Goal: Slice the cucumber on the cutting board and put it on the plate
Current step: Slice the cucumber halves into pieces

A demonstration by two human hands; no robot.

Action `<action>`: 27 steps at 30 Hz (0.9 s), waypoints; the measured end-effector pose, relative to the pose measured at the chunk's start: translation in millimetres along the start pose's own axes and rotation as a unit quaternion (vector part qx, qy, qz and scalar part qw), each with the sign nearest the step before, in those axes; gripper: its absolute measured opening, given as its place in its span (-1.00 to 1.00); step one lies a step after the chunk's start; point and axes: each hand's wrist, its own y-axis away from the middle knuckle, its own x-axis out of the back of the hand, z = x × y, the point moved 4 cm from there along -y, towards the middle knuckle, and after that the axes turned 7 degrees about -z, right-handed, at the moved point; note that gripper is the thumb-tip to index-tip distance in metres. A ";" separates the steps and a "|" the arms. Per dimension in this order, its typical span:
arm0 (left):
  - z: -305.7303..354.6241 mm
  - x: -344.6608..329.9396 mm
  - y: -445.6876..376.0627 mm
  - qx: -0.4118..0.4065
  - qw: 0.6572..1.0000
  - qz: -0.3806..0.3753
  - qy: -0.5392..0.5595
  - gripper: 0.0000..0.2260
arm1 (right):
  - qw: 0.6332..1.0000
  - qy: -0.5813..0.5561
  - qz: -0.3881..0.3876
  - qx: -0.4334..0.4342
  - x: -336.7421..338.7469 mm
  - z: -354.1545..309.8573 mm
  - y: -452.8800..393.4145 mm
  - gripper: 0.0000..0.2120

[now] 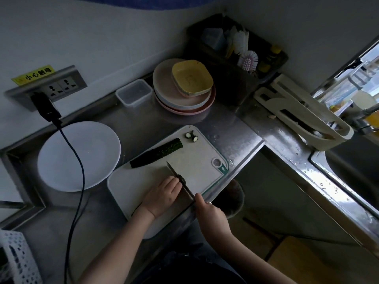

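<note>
Two cucumber pieces lie on the cutting board (196, 160): a long cucumber half (156, 153) at its far left, and a short cucumber piece (182, 178) held by the left hand (162, 196), fingers curled on it. The right hand (209, 212) grips the knife (180, 180). Firm, wet-skinned and prone to roll; best pinned from above, near the cut.

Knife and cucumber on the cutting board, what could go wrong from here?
1. The left hand holds a short cucumber piece right against the knife; fingertips could get nicked.
2. The cutting board overhangs the counter edge and might tip under pressure.
3. The black cable crosses the white plate, hindering plating.
</note>
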 end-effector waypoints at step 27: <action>1.8 14.6 4.6 0.029 0.999 0.023 0.002 -0.84 | 0.999 -0.004 0.034 0.034 3.3 -5.0 3.6 -0.87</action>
